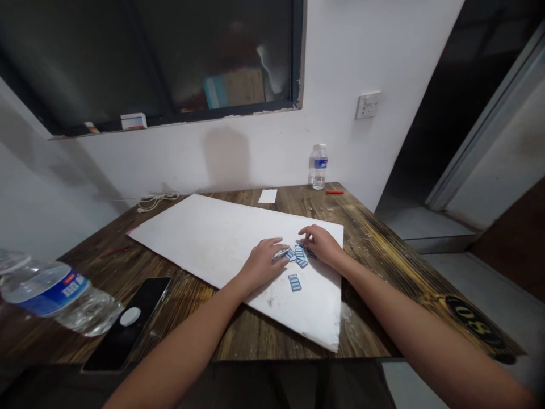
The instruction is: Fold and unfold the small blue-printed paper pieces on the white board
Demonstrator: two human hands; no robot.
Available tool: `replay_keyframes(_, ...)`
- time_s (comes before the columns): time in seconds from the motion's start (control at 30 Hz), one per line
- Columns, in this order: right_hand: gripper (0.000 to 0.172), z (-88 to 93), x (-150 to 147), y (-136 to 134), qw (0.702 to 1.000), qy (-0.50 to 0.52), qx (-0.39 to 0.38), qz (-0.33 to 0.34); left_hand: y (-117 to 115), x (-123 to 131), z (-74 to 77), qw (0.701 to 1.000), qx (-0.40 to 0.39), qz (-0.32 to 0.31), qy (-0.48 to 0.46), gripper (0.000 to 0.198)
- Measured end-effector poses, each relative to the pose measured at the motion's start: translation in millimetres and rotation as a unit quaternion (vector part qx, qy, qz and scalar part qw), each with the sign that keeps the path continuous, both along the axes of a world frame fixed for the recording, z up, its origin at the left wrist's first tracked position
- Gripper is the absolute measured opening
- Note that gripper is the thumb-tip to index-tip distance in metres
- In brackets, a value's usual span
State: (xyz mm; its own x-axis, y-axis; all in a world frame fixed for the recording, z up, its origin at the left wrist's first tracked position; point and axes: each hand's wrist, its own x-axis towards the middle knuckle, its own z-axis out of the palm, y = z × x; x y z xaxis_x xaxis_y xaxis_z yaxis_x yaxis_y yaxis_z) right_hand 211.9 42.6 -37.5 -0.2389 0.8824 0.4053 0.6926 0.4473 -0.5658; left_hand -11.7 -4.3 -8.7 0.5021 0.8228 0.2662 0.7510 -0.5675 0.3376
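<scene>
Several small blue-and-white striped pieces [300, 255] lie in a loose heap on a white board [213, 233]. Another striped piece [294, 282] sits by itself, nearer to me. My left hand [264, 257] rests at the heap's left side with its fingers apart, the fingertips touching pieces there. On the other side, my right hand [320, 241] has its fingers bent and spread over the heap's right edge, partly covering some pieces. I see nothing gripped in either hand.
The board lies across a dark wooden table [357, 272]. At the left are a large water bottle [55, 295], a phone [128, 324] and a white cap [130, 316]. Toward the wall stand a small bottle [319, 167], a red pen [335, 192], white paper [268, 196] and a cable [155, 200].
</scene>
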Motion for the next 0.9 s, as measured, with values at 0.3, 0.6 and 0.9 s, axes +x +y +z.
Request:
replay_keyframes(0.3,0.042,-4.1,3,8,0.996,-0.017,-0.079,0.03,3,0,-6.5,1.0,-0.004,0.022,0.008,0.03)
replay_keyframes(0.6,0.032,0.1,3,7,0.996,-0.01,-0.079,0.028,2,0,2.5,0.997,-0.014,-0.08,0.011,0.027)
replay_keyframes(0.9,0.028,-1.7,6,8,0.996,0.034,-0.087,-0.002,1,-2,6.7,0.998,-0.023,-0.067,-0.003,0.021)
